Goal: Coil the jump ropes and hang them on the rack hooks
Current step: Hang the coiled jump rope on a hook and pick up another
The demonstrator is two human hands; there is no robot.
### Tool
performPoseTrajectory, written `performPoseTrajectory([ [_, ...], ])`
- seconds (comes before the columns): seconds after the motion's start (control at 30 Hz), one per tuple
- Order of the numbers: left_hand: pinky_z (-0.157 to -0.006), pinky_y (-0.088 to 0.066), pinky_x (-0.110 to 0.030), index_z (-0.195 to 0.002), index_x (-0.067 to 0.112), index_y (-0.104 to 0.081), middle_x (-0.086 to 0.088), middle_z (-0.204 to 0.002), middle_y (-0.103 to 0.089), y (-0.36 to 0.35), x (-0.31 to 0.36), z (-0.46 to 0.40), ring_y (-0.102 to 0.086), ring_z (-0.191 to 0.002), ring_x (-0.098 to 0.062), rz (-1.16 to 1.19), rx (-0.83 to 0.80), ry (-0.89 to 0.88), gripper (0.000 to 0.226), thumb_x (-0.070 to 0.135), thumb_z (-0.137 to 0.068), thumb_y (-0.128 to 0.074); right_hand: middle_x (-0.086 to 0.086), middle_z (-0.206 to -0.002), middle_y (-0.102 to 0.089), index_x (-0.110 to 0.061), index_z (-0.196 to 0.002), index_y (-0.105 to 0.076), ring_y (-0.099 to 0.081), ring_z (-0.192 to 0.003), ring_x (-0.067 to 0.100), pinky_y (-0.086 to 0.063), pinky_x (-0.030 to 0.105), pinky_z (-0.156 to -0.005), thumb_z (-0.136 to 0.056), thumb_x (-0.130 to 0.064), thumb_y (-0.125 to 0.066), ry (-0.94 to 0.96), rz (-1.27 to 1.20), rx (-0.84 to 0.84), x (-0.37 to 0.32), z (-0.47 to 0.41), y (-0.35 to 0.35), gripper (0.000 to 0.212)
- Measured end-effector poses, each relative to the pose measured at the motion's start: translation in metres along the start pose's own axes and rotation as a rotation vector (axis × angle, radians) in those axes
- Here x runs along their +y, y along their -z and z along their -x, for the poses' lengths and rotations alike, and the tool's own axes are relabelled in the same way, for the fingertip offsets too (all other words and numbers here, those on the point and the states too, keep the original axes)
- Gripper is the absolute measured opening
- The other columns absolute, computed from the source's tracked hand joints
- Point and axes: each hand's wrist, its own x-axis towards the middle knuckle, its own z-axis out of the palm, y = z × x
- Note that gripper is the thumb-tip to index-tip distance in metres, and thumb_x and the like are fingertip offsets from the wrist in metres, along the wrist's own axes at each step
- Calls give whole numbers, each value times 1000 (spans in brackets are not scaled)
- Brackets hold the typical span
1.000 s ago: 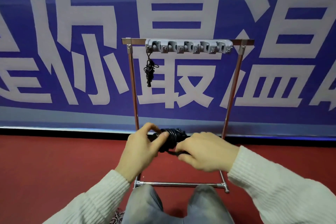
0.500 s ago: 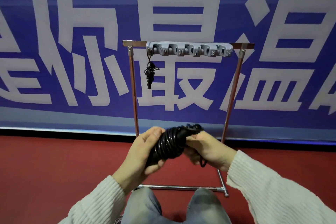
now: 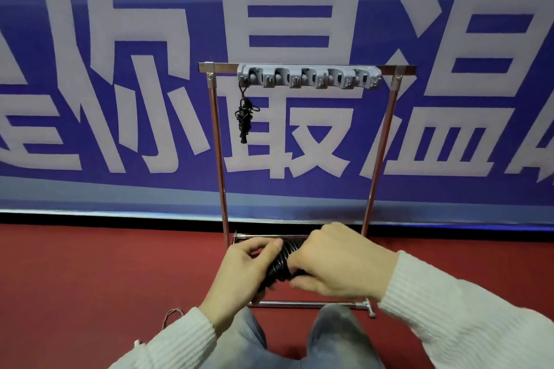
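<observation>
A tight black coil of jump rope point(image 3: 281, 260) sits between my two hands, low in front of the rack. My left hand point(image 3: 239, 272) grips its left end with curled fingers. My right hand point(image 3: 335, 263) wraps over its right end and hides that part. The metal rack point(image 3: 217, 141) stands before me, with a grey hook strip point(image 3: 308, 76) across its top bar. One coiled black jump rope point(image 3: 245, 117) hangs from the leftmost hook, handles pointing down. The other hooks are bare.
A blue banner with large white characters point(image 3: 150, 84) covers the wall behind the rack. Red carpet point(image 3: 90, 263) spreads left and right. The rack's base bars point(image 3: 299, 304) lie just beyond my knees point(image 3: 338, 335). A thin cord point(image 3: 172, 314) lies on the floor at lower left.
My hands have lowered with the coil. The right hand has swung from under the coil's far end to over its top, turning the bundle more level.
</observation>
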Motion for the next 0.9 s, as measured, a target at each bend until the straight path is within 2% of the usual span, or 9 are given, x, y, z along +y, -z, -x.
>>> performPoseTrajectory([
  [0.1, -38, -32, -20, -93, 18, -76, -15, -57, -65, 9, 2, -3, -45, -37, -21, -140, -29, -19, 26, 38, -99, -62, 1, -83, -73, -28, -101, -68, -68, -75, 27, -49, 37, -65, -95, -50, -53, 3, -108, 87, -2, 1, -17, 28],
  [0.2, -40, -35, -22, -89, 18, -74, -9, -61, -66, 8, 2, -3, -49, -41, -20, -58, -8, -21, 34, 46, -100, -58, -5, -70, -72, -25, -85, -70, -67, -65, 13, -53, 34, -68, -87, -40, -70, -299, -743, 243, -8, 4, -31, 15],
  [0.3, -67, -55, -26, -110, 39, -70, 14, -88, -76, 7, -4, -5, -71, -74, -7, -242, 52, -165, 34, 63, -88, -59, -3, -64, -71, -23, -74, -60, -69, -61, 13, -56, 38, -71, -83, -29, -75, -482, -955, 322, -14, 2, -40, 18],
  [0.4, -83, -56, -30, -113, 47, -63, 13, -99, -72, 9, -11, -7, -68, -89, 1, -517, -3, -179, 25, 60, -93, -58, 3, -66, -73, -18, -74, -64, -72, -62, 18, -61, 42, -72, -84, -20, -77, -540, -1131, 259, -15, 4, -44, 17],
  [0.47, -83, -60, -42, -106, 34, -66, 5, -97, -70, 9, -8, -4, -68, -87, -8, -362, -129, -74, 14, 45, -98, -62, 8, -69, -74, -12, -77, -65, -74, -64, 23, -62, 39, -69, -85, -14, -78, -566, -1255, 202, -14, 6, -46, 15],
  [0.53, -76, -61, -41, -120, 27, -62, -1, -96, -68, 8, -4, -1, -69, -84, -14, -143, -242, 26, 19, 31, -101, -61, 12, -72, -73, -5, -84, -65, -73, -65, 24, -62, 35, -66, -87, -6, -76, -574, -1390, 200, -18, 9, -48, 12],
  [0.67, -85, -58, -37, -138, 50, -52, 8, -108, -73, 7, -6, -4, -70, -95, -15, -70, -307, 23, 46, 17, -109, -43, 13, -68, -69, -5, -90, -65, -68, -59, 19, -53, 25, -57, -89, 1, -73, -594, -1632, 327, -24, 8, -55, 10],
  [0.73, -80, -61, -50, -129, 42, -59, -2, -111, -73, -2, -5, -2, -71, -93, -24, 63, -269, 41, 34, 22, -109, -40, 10, -66, -68, -14, -84, -74, -65, -58, 18, -49, 23, -56, -86, -4, -78, -587, -1675, 455, -25, 4, -57, 10],
  [0.9, -65, -58, -39, -113, 24, -48, -4, -91, -68, -15, -1, 1, -68, -73, -21, 214, -49, -142, 32, 42, -90, -60, 8, -72, -59, -9, -90, -76, -54, -59, 13, -48, 26, -55, -86, -16, -78, -583, -1844, 713, -40, -7, -60, 9],
])
